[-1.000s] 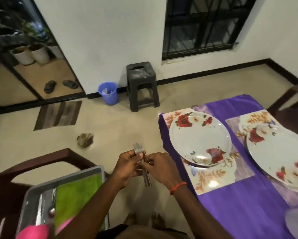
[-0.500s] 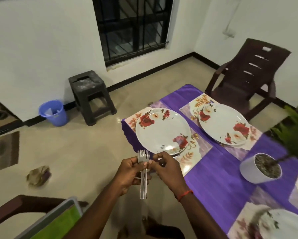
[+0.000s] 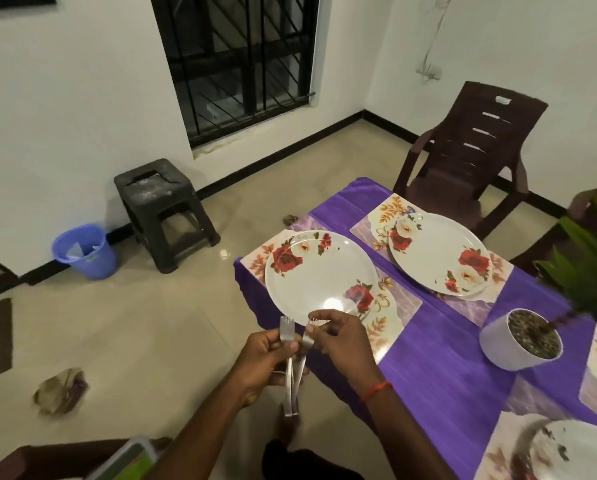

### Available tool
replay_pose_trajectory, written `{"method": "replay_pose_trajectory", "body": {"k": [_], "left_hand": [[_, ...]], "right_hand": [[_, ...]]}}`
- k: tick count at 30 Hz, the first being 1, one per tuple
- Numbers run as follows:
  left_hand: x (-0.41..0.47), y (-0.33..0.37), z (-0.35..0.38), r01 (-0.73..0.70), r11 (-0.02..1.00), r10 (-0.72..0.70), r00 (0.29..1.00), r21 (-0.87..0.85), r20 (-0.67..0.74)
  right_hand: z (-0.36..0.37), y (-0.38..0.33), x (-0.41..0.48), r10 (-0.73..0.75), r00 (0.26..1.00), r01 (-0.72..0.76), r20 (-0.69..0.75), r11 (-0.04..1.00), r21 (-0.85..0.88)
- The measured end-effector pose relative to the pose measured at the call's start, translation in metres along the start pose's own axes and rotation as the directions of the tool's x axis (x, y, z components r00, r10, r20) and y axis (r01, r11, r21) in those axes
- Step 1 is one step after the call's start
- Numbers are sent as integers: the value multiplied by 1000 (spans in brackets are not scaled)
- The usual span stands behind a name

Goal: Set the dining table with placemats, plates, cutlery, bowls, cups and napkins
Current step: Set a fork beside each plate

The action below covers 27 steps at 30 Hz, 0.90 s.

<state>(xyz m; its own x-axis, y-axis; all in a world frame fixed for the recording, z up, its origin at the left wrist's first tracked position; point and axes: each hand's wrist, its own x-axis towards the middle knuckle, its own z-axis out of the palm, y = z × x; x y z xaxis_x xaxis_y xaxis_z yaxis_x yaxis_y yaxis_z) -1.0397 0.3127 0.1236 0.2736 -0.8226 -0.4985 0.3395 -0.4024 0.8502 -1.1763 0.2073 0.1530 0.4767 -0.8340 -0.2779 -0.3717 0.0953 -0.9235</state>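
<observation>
Forks [image 3: 289, 382] stand tines-up in my left hand [image 3: 262, 362], its fingers wrapped round the handles so the bundle does not splay. My right hand [image 3: 342, 344] pinches the neck of one fork [image 3: 306, 342] and tilts it off the rest, to free it alone. All of it hangs over the floor, just off the table [image 3: 446, 368] corner and near the closest plate [image 3: 321, 275] on its mat [image 3: 399, 306], where I judge this fork belongs.

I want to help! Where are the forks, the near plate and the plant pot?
forks [image 3: 289, 396]: head view, the handles.
near plate [image 3: 321, 275]: head view, bare middle.
plant pot [image 3: 501, 351]: head view, white wall.
</observation>
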Motion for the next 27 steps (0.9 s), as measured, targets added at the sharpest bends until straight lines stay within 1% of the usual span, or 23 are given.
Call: {"method": "replay_pose_trajectory", "body": {"k": [3,6,9,13,15,17,19,23,27], "left_hand": [[26,11,-11,-3,999,-2,992,-36,-127],[53,28,-25,27,994,-46,982,-103,-185],[84,44,-41,51,995,-71,967,-88,-243],[120,64,-54,79,996,-86,951,-35,-296],[132,74,-53,58,998,-62,933,-22,-355],[144,81,-52,18,998,6,907,52,-421],[150,84,-56,-11,995,56,887,100,-458],[157,84,-71,-31,978,122,887,207,-446],[173,89,-86,2,951,116,924,309,-363]], "right_hand": [[0,-1,30,17,999,-16,-35,999,31],[3,-7,65,39,997,-33,-68,995,92],[8,-20,103,13,995,-4,-99,996,95],[12,-39,148,12,999,-2,-53,983,181],[13,-43,168,21,999,-11,-43,976,215],[14,-44,190,38,998,-26,-42,969,245],[17,-47,207,62,997,-49,-35,959,280],[25,-45,237,100,994,-83,-36,943,321],[36,-43,265,148,986,-117,-72,938,325]]}}
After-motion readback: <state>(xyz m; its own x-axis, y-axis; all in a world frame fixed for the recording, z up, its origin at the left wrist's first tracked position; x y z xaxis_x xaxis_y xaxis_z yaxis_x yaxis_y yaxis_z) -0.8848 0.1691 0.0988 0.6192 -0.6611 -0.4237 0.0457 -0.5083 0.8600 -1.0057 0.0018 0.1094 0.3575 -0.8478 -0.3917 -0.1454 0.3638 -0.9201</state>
